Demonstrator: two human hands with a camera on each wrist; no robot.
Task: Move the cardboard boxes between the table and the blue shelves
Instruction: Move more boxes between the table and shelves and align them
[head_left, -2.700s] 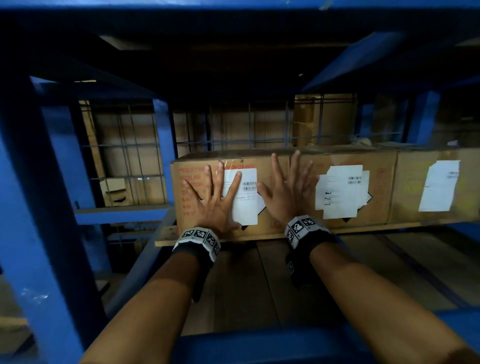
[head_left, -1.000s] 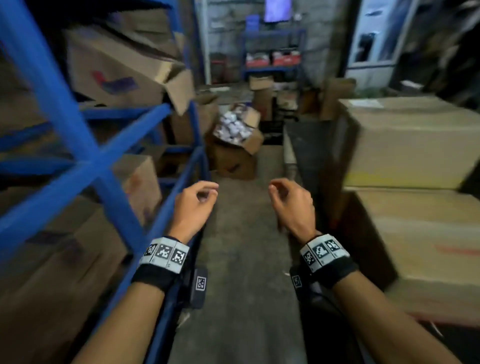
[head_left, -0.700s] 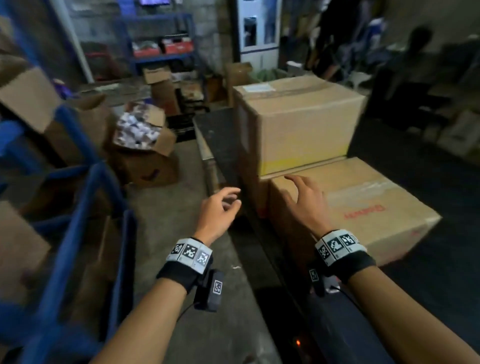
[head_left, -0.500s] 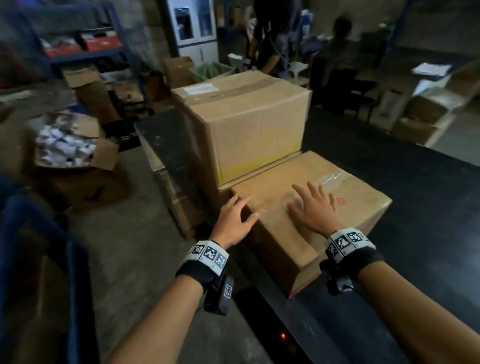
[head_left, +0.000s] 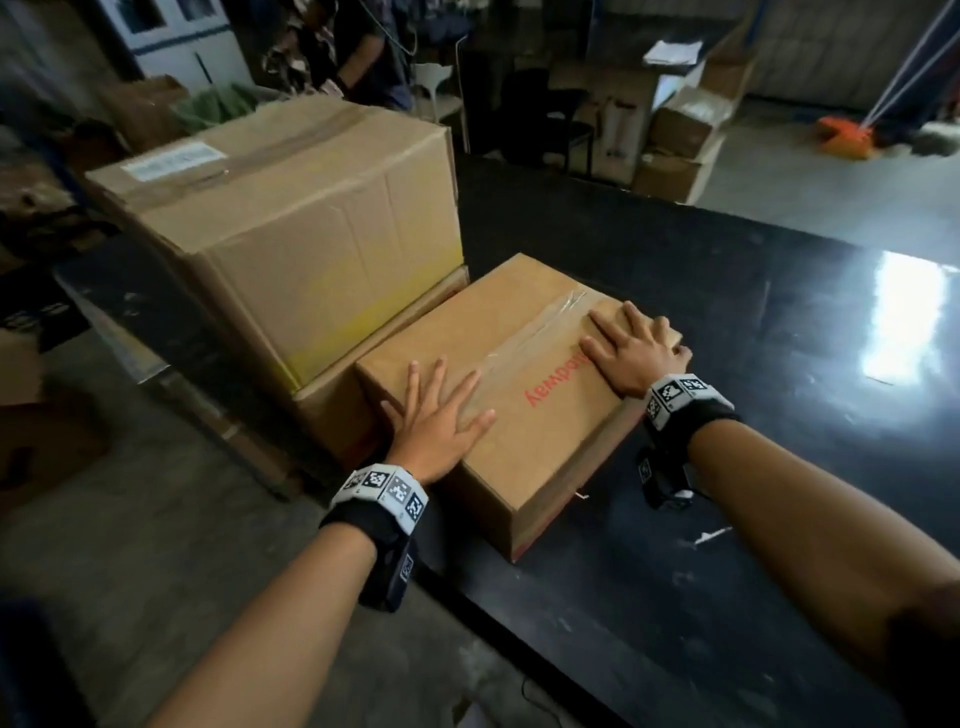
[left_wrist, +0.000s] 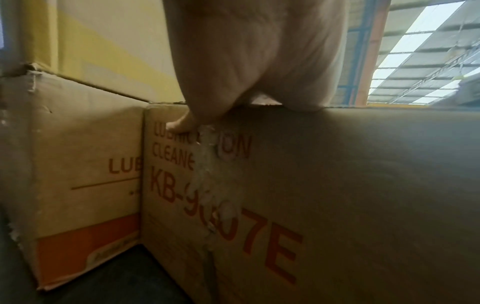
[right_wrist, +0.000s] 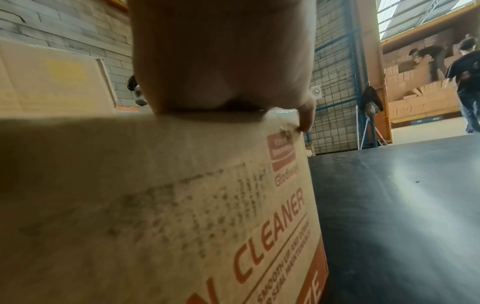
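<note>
A small taped cardboard box with red lettering lies on the black table, near its front left edge. My left hand lies flat on the box's near left top, fingers spread. In the left wrist view its thumb hangs over the printed side of the box. My right hand rests flat on the far right top corner. One fingertip reaches over the edge of the box in the right wrist view. Neither hand grips it.
A large box sits on a lower box right behind and left of the small one, touching it. Concrete floor lies to the left. Chairs, loose boxes and people are beyond the table.
My hands left the box on the blue shelf. I turned right to the table, and both hands came down flat onto the small box's top.
</note>
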